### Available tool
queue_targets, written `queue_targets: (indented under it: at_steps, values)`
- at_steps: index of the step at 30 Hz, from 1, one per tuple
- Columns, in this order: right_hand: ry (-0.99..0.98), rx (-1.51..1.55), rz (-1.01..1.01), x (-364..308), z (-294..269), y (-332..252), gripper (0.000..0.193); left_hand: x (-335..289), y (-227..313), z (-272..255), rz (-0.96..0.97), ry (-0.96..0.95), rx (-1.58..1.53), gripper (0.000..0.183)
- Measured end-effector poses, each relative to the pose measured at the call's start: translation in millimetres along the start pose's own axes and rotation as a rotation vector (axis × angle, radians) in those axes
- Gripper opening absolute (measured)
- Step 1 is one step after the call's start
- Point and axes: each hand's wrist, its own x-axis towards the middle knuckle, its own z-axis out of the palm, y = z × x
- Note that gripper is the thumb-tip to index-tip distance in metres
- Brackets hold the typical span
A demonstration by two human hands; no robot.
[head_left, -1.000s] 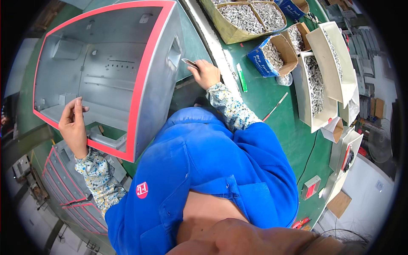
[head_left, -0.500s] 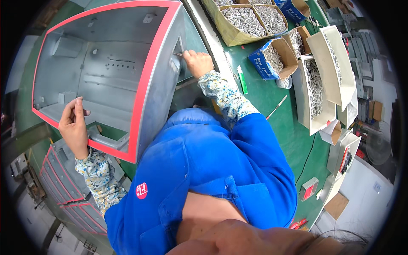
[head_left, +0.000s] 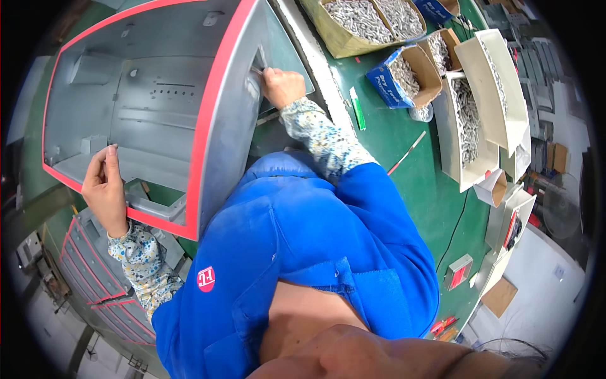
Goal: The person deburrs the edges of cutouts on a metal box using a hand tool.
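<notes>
A grey metal box (head_left: 224,136) with a pink-red rim stands at the left, its open front showing a bare interior with slots, holes and small brackets. My left hand (head_left: 106,196) is at its lower left rim, thumb raised against closed fingers; whatever lies between the tips is too small to make out. On the box's right side, my right hand (head_left: 284,86) is closed at a small side cutout (head_left: 259,60). Its fingertips are at the cutout's edge and partly hidden, so what they grip cannot be told.
On the green bench (head_left: 410,196) at the right lie a green-handled tool (head_left: 358,110) and a thin stick (head_left: 407,153). Beyond stand a blue carton (head_left: 386,85), a divided bin (head_left: 344,38) and white bins (head_left: 467,136), holding many small metal parts. Red-rimmed panels (head_left: 95,265) are lower left.
The box shifts slightly left in view, and both hands shift with it. My right fingers are closer in to the side cutout. My left thumb and fingers have come closer together.
</notes>
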Motion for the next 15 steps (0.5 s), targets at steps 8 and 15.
queue_targets:
  at_steps: [8,15]
  values:
    - [0.056,0.0,0.011,-16.5,11.0,23.7,0.012,0.3,-12.8,-4.2,0.099,0.087,0.052,0.019]
    - [-0.02,0.1,-0.028,-38.0,-25.4,51.2,0.013,2.8,-11.1,0.9,0.068,0.065,-0.003,0.018]
